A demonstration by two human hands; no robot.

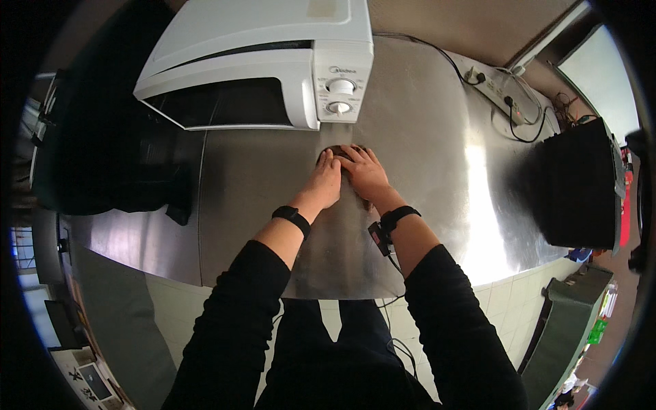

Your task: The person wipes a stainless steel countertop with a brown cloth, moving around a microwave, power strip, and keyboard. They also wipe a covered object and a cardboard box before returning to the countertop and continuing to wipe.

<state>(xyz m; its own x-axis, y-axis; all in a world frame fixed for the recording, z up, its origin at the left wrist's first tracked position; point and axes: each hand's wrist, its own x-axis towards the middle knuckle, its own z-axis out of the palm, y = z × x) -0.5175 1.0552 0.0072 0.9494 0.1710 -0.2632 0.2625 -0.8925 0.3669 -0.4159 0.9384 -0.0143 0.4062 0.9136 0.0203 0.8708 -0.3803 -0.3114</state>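
Observation:
Both of my hands meet on a small brown, rounded object (335, 150) that lies on the stainless steel tabletop (256, 205), just in front of a white Midea microwave oven (342, 56). My left hand (325, 179) rests against its left side, fingers pointing away from me. Over its right side lies my right hand (365, 171), with the fingers spread and curved across the top. The hands cover most of the object, so its exact kind cannot be told. A black band circles each wrist; a small box with a cable hangs at the right one.
A power strip (494, 95) with plugs and black cables lies at the back right. A black box-like container (579, 184) stands at the right edge. Dark cloth (113, 154) covers something at the left. Cables hang beside my legs.

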